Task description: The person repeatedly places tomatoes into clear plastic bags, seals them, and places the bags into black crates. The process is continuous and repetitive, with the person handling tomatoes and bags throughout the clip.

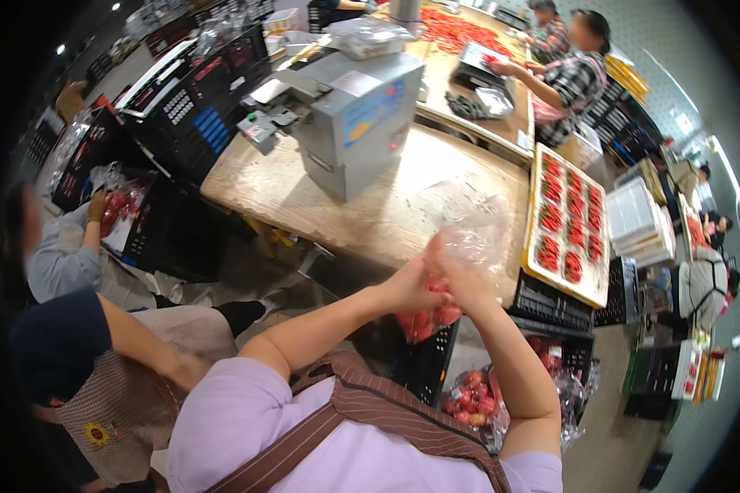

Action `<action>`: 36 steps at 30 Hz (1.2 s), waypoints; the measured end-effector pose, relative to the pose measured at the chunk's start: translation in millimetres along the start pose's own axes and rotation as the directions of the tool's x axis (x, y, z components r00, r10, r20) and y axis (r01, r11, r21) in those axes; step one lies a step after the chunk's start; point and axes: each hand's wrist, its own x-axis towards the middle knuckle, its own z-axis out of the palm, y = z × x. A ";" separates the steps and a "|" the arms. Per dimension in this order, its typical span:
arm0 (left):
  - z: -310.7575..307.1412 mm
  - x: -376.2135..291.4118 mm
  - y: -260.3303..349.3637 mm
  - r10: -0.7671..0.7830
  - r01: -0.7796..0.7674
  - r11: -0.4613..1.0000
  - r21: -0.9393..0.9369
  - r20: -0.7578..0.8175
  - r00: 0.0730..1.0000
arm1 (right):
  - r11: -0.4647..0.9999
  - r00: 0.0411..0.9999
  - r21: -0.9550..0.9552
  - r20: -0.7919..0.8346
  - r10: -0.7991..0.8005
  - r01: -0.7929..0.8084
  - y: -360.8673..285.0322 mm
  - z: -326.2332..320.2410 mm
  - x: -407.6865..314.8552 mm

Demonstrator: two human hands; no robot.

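My left hand [409, 288] and my right hand [467, 282] are close together, both gripping a clear plastic bag [423, 321] of round red produce, possibly tomatoes. Its filled part hangs below my hands, in front of the table edge. Above them the loose film [481, 237] flares out over the wooden table [253, 185]. Blur hides exactly how my fingers pinch the bag. On the table, beyond my hands, stands a grey metal machine [351, 129] with a small head on its left side [262, 132].
Below my right arm, similar filled bags [475, 397] lie in a black crate [576, 348]. A tray [598, 296] of red chili peppers in packs is at right. One co-worker [117, 370] stands close on my left; another [68, 246] reaches into a crate. Black crates [191, 105] stand at far left.
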 end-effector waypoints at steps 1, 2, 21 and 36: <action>-12.9 3.3 -9.1 -0.090 0.095 0.994 -0.049 0.081 0.993 | 0.981 0.990 -0.140 0.063 -0.127 0.135 -5.8 11.6 20.9; -36.0 -1.0 -16.7 -0.184 0.192 0.979 -0.075 0.099 0.978 | 0.924 0.959 -0.260 0.124 -0.256 0.280 -12.1 23.5 43.4; -322.1 28.4 -113.3 -0.269 0.130 0.953 -0.274 -0.565 0.780 | 0.981 0.988 0.168 0.106 -0.113 0.094 -5.5 214.4 318.8; -307.8 15.9 -139.6 -0.121 0.111 0.991 -0.071 -0.816 0.565 | 0.992 0.970 0.032 0.207 -0.129 0.125 -8.8 226.2 362.6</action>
